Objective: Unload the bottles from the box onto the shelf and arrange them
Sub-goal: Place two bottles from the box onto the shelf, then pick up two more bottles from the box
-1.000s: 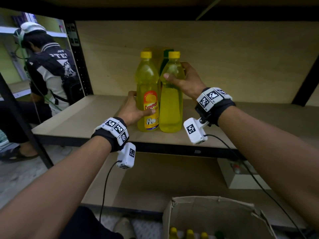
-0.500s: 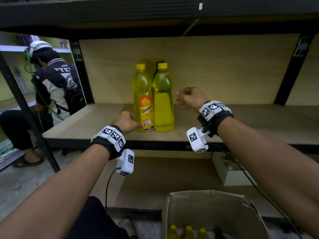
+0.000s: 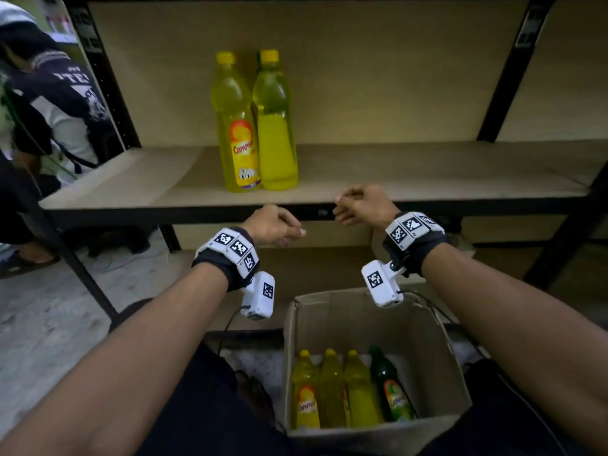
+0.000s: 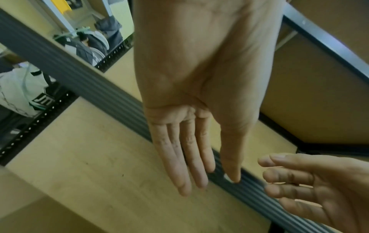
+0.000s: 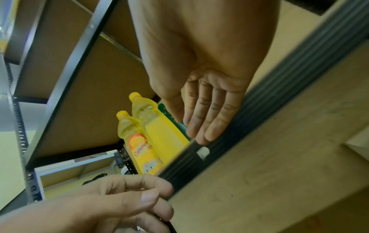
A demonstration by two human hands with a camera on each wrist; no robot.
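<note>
left hand (image 3: pixel 274 225) hung in the air just below the dark metal front rail of the shelf, fingers loose and nearly straight in its wrist view (image 4: pixel 191 151), holding nothing. right hand (image 3: pixel 363 205) beside it at the rail's height, fingers likewise relaxed (image 5: pixel 207 110), nothing in it. the two hands were near each other but apart. both wrists carried black bands with white coded marker blocks (image 3: pixel 235 248) and a small white camera unit (image 3: pixel 381 284) slung under each.

just beyond and above the hands, on the pale wooden shelf board (image 3: pixel 411 172), stood two clear plastic bottles of yellow liquid with yellow caps, upright and touching side to side: the one toward the left hand showed an orange and yellow label (image 3: pixel 238 126), the one toward the right hand showed no label (image 3: pixel 274 126). a dark green bottle sat behind them, only a sliver seen in the right wrist view (image 5: pixel 165 110).

below the hands, nearer the body, an open brown cardboard box (image 3: pixel 427 340) held three more yellow bottles (image 3: pixel 330 386) in a row and one green bottle (image 3: pixel 391 390) on the right-hand end.

off past the left hand, another person in a dark and white shirt (image 3: pixel 62 103) crouched beside the rack.
</note>
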